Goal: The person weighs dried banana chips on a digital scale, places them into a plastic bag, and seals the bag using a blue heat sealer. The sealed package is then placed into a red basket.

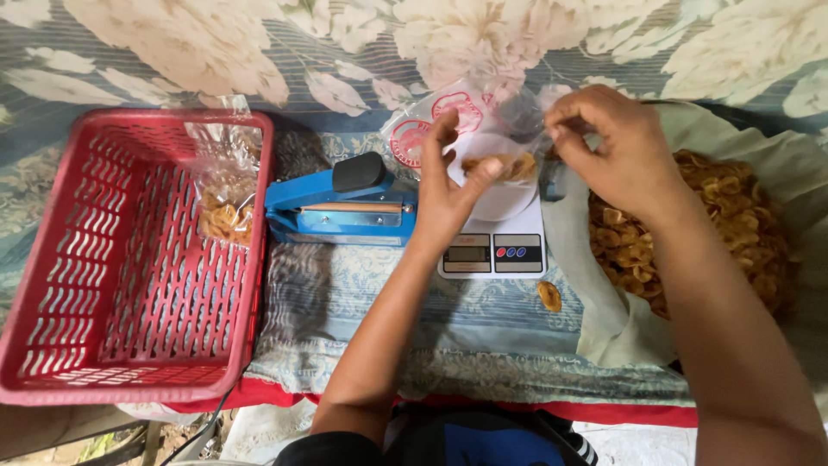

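I look down at two bare hands over a small white kitchen scale (504, 250) with a grey screen and round buttons. My left hand (448, 194) is on the clear plastic bag with red round prints (431, 125) that stands on the scale. Its fingers are loosely curled and its thumb is stretched out along the bag's mouth. I cannot tell how hard it pinches the bag. Some yellow fried chips (509, 164) show inside the bag, just past the thumb.

My right hand (604, 142) is at three o'clock from the bag. Its fingertips are pinched together at the bag's top edge. I cannot tell if they hold a chip or just the plastic.

At three o'clock from the scale, a big heap of yellow chips (724, 224) lies in a large pale sack. One loose chip (549, 296) lies on the blue patterned cloth (362, 302), at five o'clock from the scale.

At nine o'clock from the scale sits a blue metal bag sealer with a black knob (345, 203). Farther that way is a red plastic basket with slots (86, 285). A filled clear bag of chips (226, 185) leans inside it at its far right corner.
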